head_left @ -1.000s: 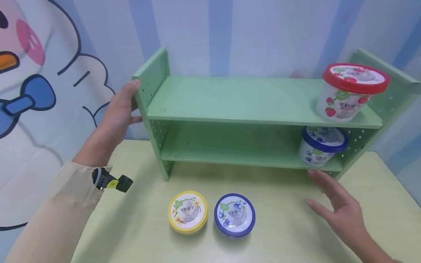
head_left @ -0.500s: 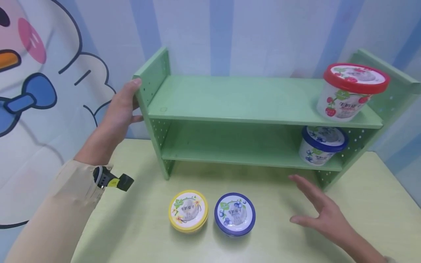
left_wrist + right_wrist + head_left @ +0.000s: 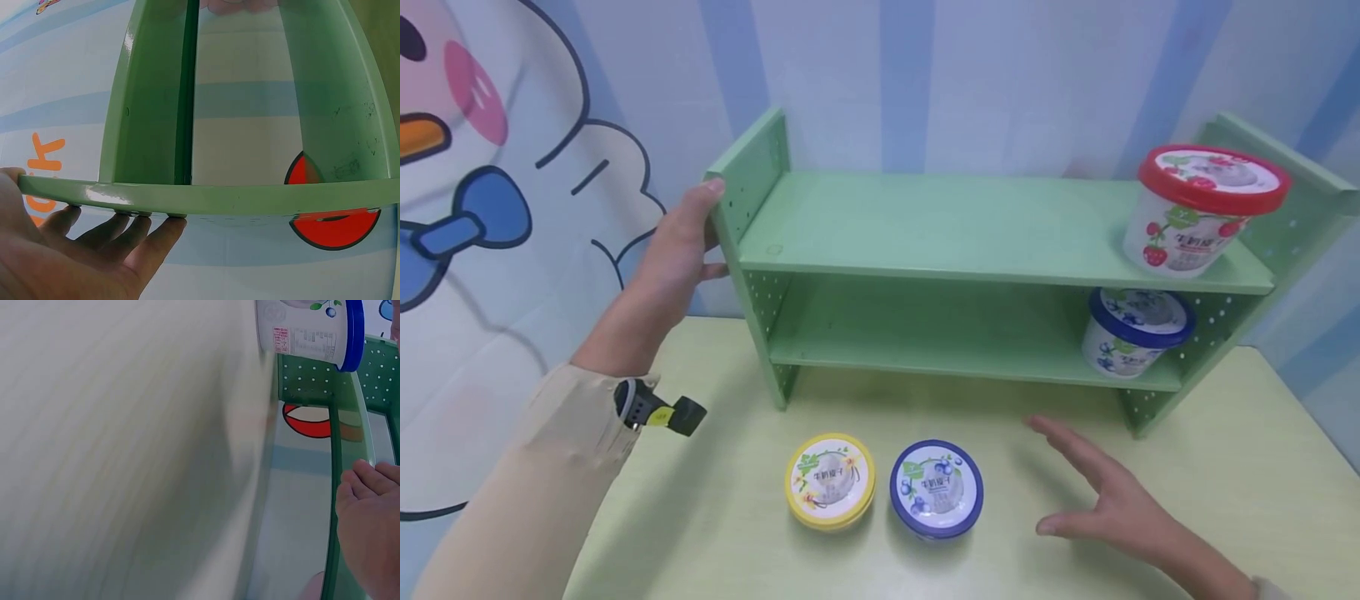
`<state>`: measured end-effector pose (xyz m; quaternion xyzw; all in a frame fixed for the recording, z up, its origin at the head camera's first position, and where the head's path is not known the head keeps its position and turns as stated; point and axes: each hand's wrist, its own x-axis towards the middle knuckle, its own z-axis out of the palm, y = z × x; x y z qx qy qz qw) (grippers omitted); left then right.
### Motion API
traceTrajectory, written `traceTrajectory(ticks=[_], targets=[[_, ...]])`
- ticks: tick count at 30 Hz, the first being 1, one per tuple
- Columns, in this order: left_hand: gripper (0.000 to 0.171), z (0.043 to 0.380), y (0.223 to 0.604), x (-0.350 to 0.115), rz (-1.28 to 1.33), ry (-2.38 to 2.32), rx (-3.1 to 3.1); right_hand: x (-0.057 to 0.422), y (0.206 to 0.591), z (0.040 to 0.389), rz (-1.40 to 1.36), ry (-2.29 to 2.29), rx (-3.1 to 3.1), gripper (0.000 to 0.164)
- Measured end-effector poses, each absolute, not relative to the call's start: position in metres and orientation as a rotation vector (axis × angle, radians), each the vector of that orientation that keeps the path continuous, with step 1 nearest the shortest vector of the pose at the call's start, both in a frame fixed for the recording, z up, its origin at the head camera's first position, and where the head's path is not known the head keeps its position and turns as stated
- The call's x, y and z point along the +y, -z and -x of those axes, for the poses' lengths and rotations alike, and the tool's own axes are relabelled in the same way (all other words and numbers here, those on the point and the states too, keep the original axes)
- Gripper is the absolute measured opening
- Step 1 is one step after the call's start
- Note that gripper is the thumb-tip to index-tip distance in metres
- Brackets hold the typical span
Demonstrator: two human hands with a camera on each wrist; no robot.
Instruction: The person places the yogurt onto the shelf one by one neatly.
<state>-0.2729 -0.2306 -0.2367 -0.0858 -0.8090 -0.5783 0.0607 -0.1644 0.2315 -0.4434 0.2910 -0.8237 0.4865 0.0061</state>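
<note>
A green two-tier shelf [image 3: 887, 272] stands on the table. My left hand [image 3: 673, 250] grips its left side panel, thumb at the front edge; in the left wrist view the fingers [image 3: 156, 240] press the panel's outer face. My right hand [image 3: 1112, 504] hovers over the table, fingers extended and thumb apart, holding nothing. Left of it sits a blue-lidded blueberry tub [image 3: 936, 490], also seen sideways as a white tub [image 3: 306, 331] in the right wrist view. Beside that stands a yellow-lidded tub [image 3: 830, 482].
On the upper shelf, at the right end, is a red-lidded strawberry tub [image 3: 1206, 212]. Another blue-lidded tub [image 3: 1135, 332] sits below it on the lower board. Behind the shelf rises a blue striped wall [image 3: 1000, 83] with a cartoon figure [image 3: 490, 200] at left.
My right hand has moved left, away from the blue-lidded tub on the lower board and toward the tubs on the table. The left hand stays on the shelf's side panel.
</note>
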Motion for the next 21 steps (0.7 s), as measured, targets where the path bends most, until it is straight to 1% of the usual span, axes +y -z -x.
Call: traceTrajectory(ticks=[12,21], targets=[[0.071,0.273,0.238,-0.232,0.269,1.757,-2.436,0.209,0.444,0.169,-0.991,-1.384,-2.742,0.1],[0.071,0.274,0.237,-0.232,0.282,1.744,-2.432,0.198,0.446,0.177,-1.055,-1.491,-2.699,0.098]])
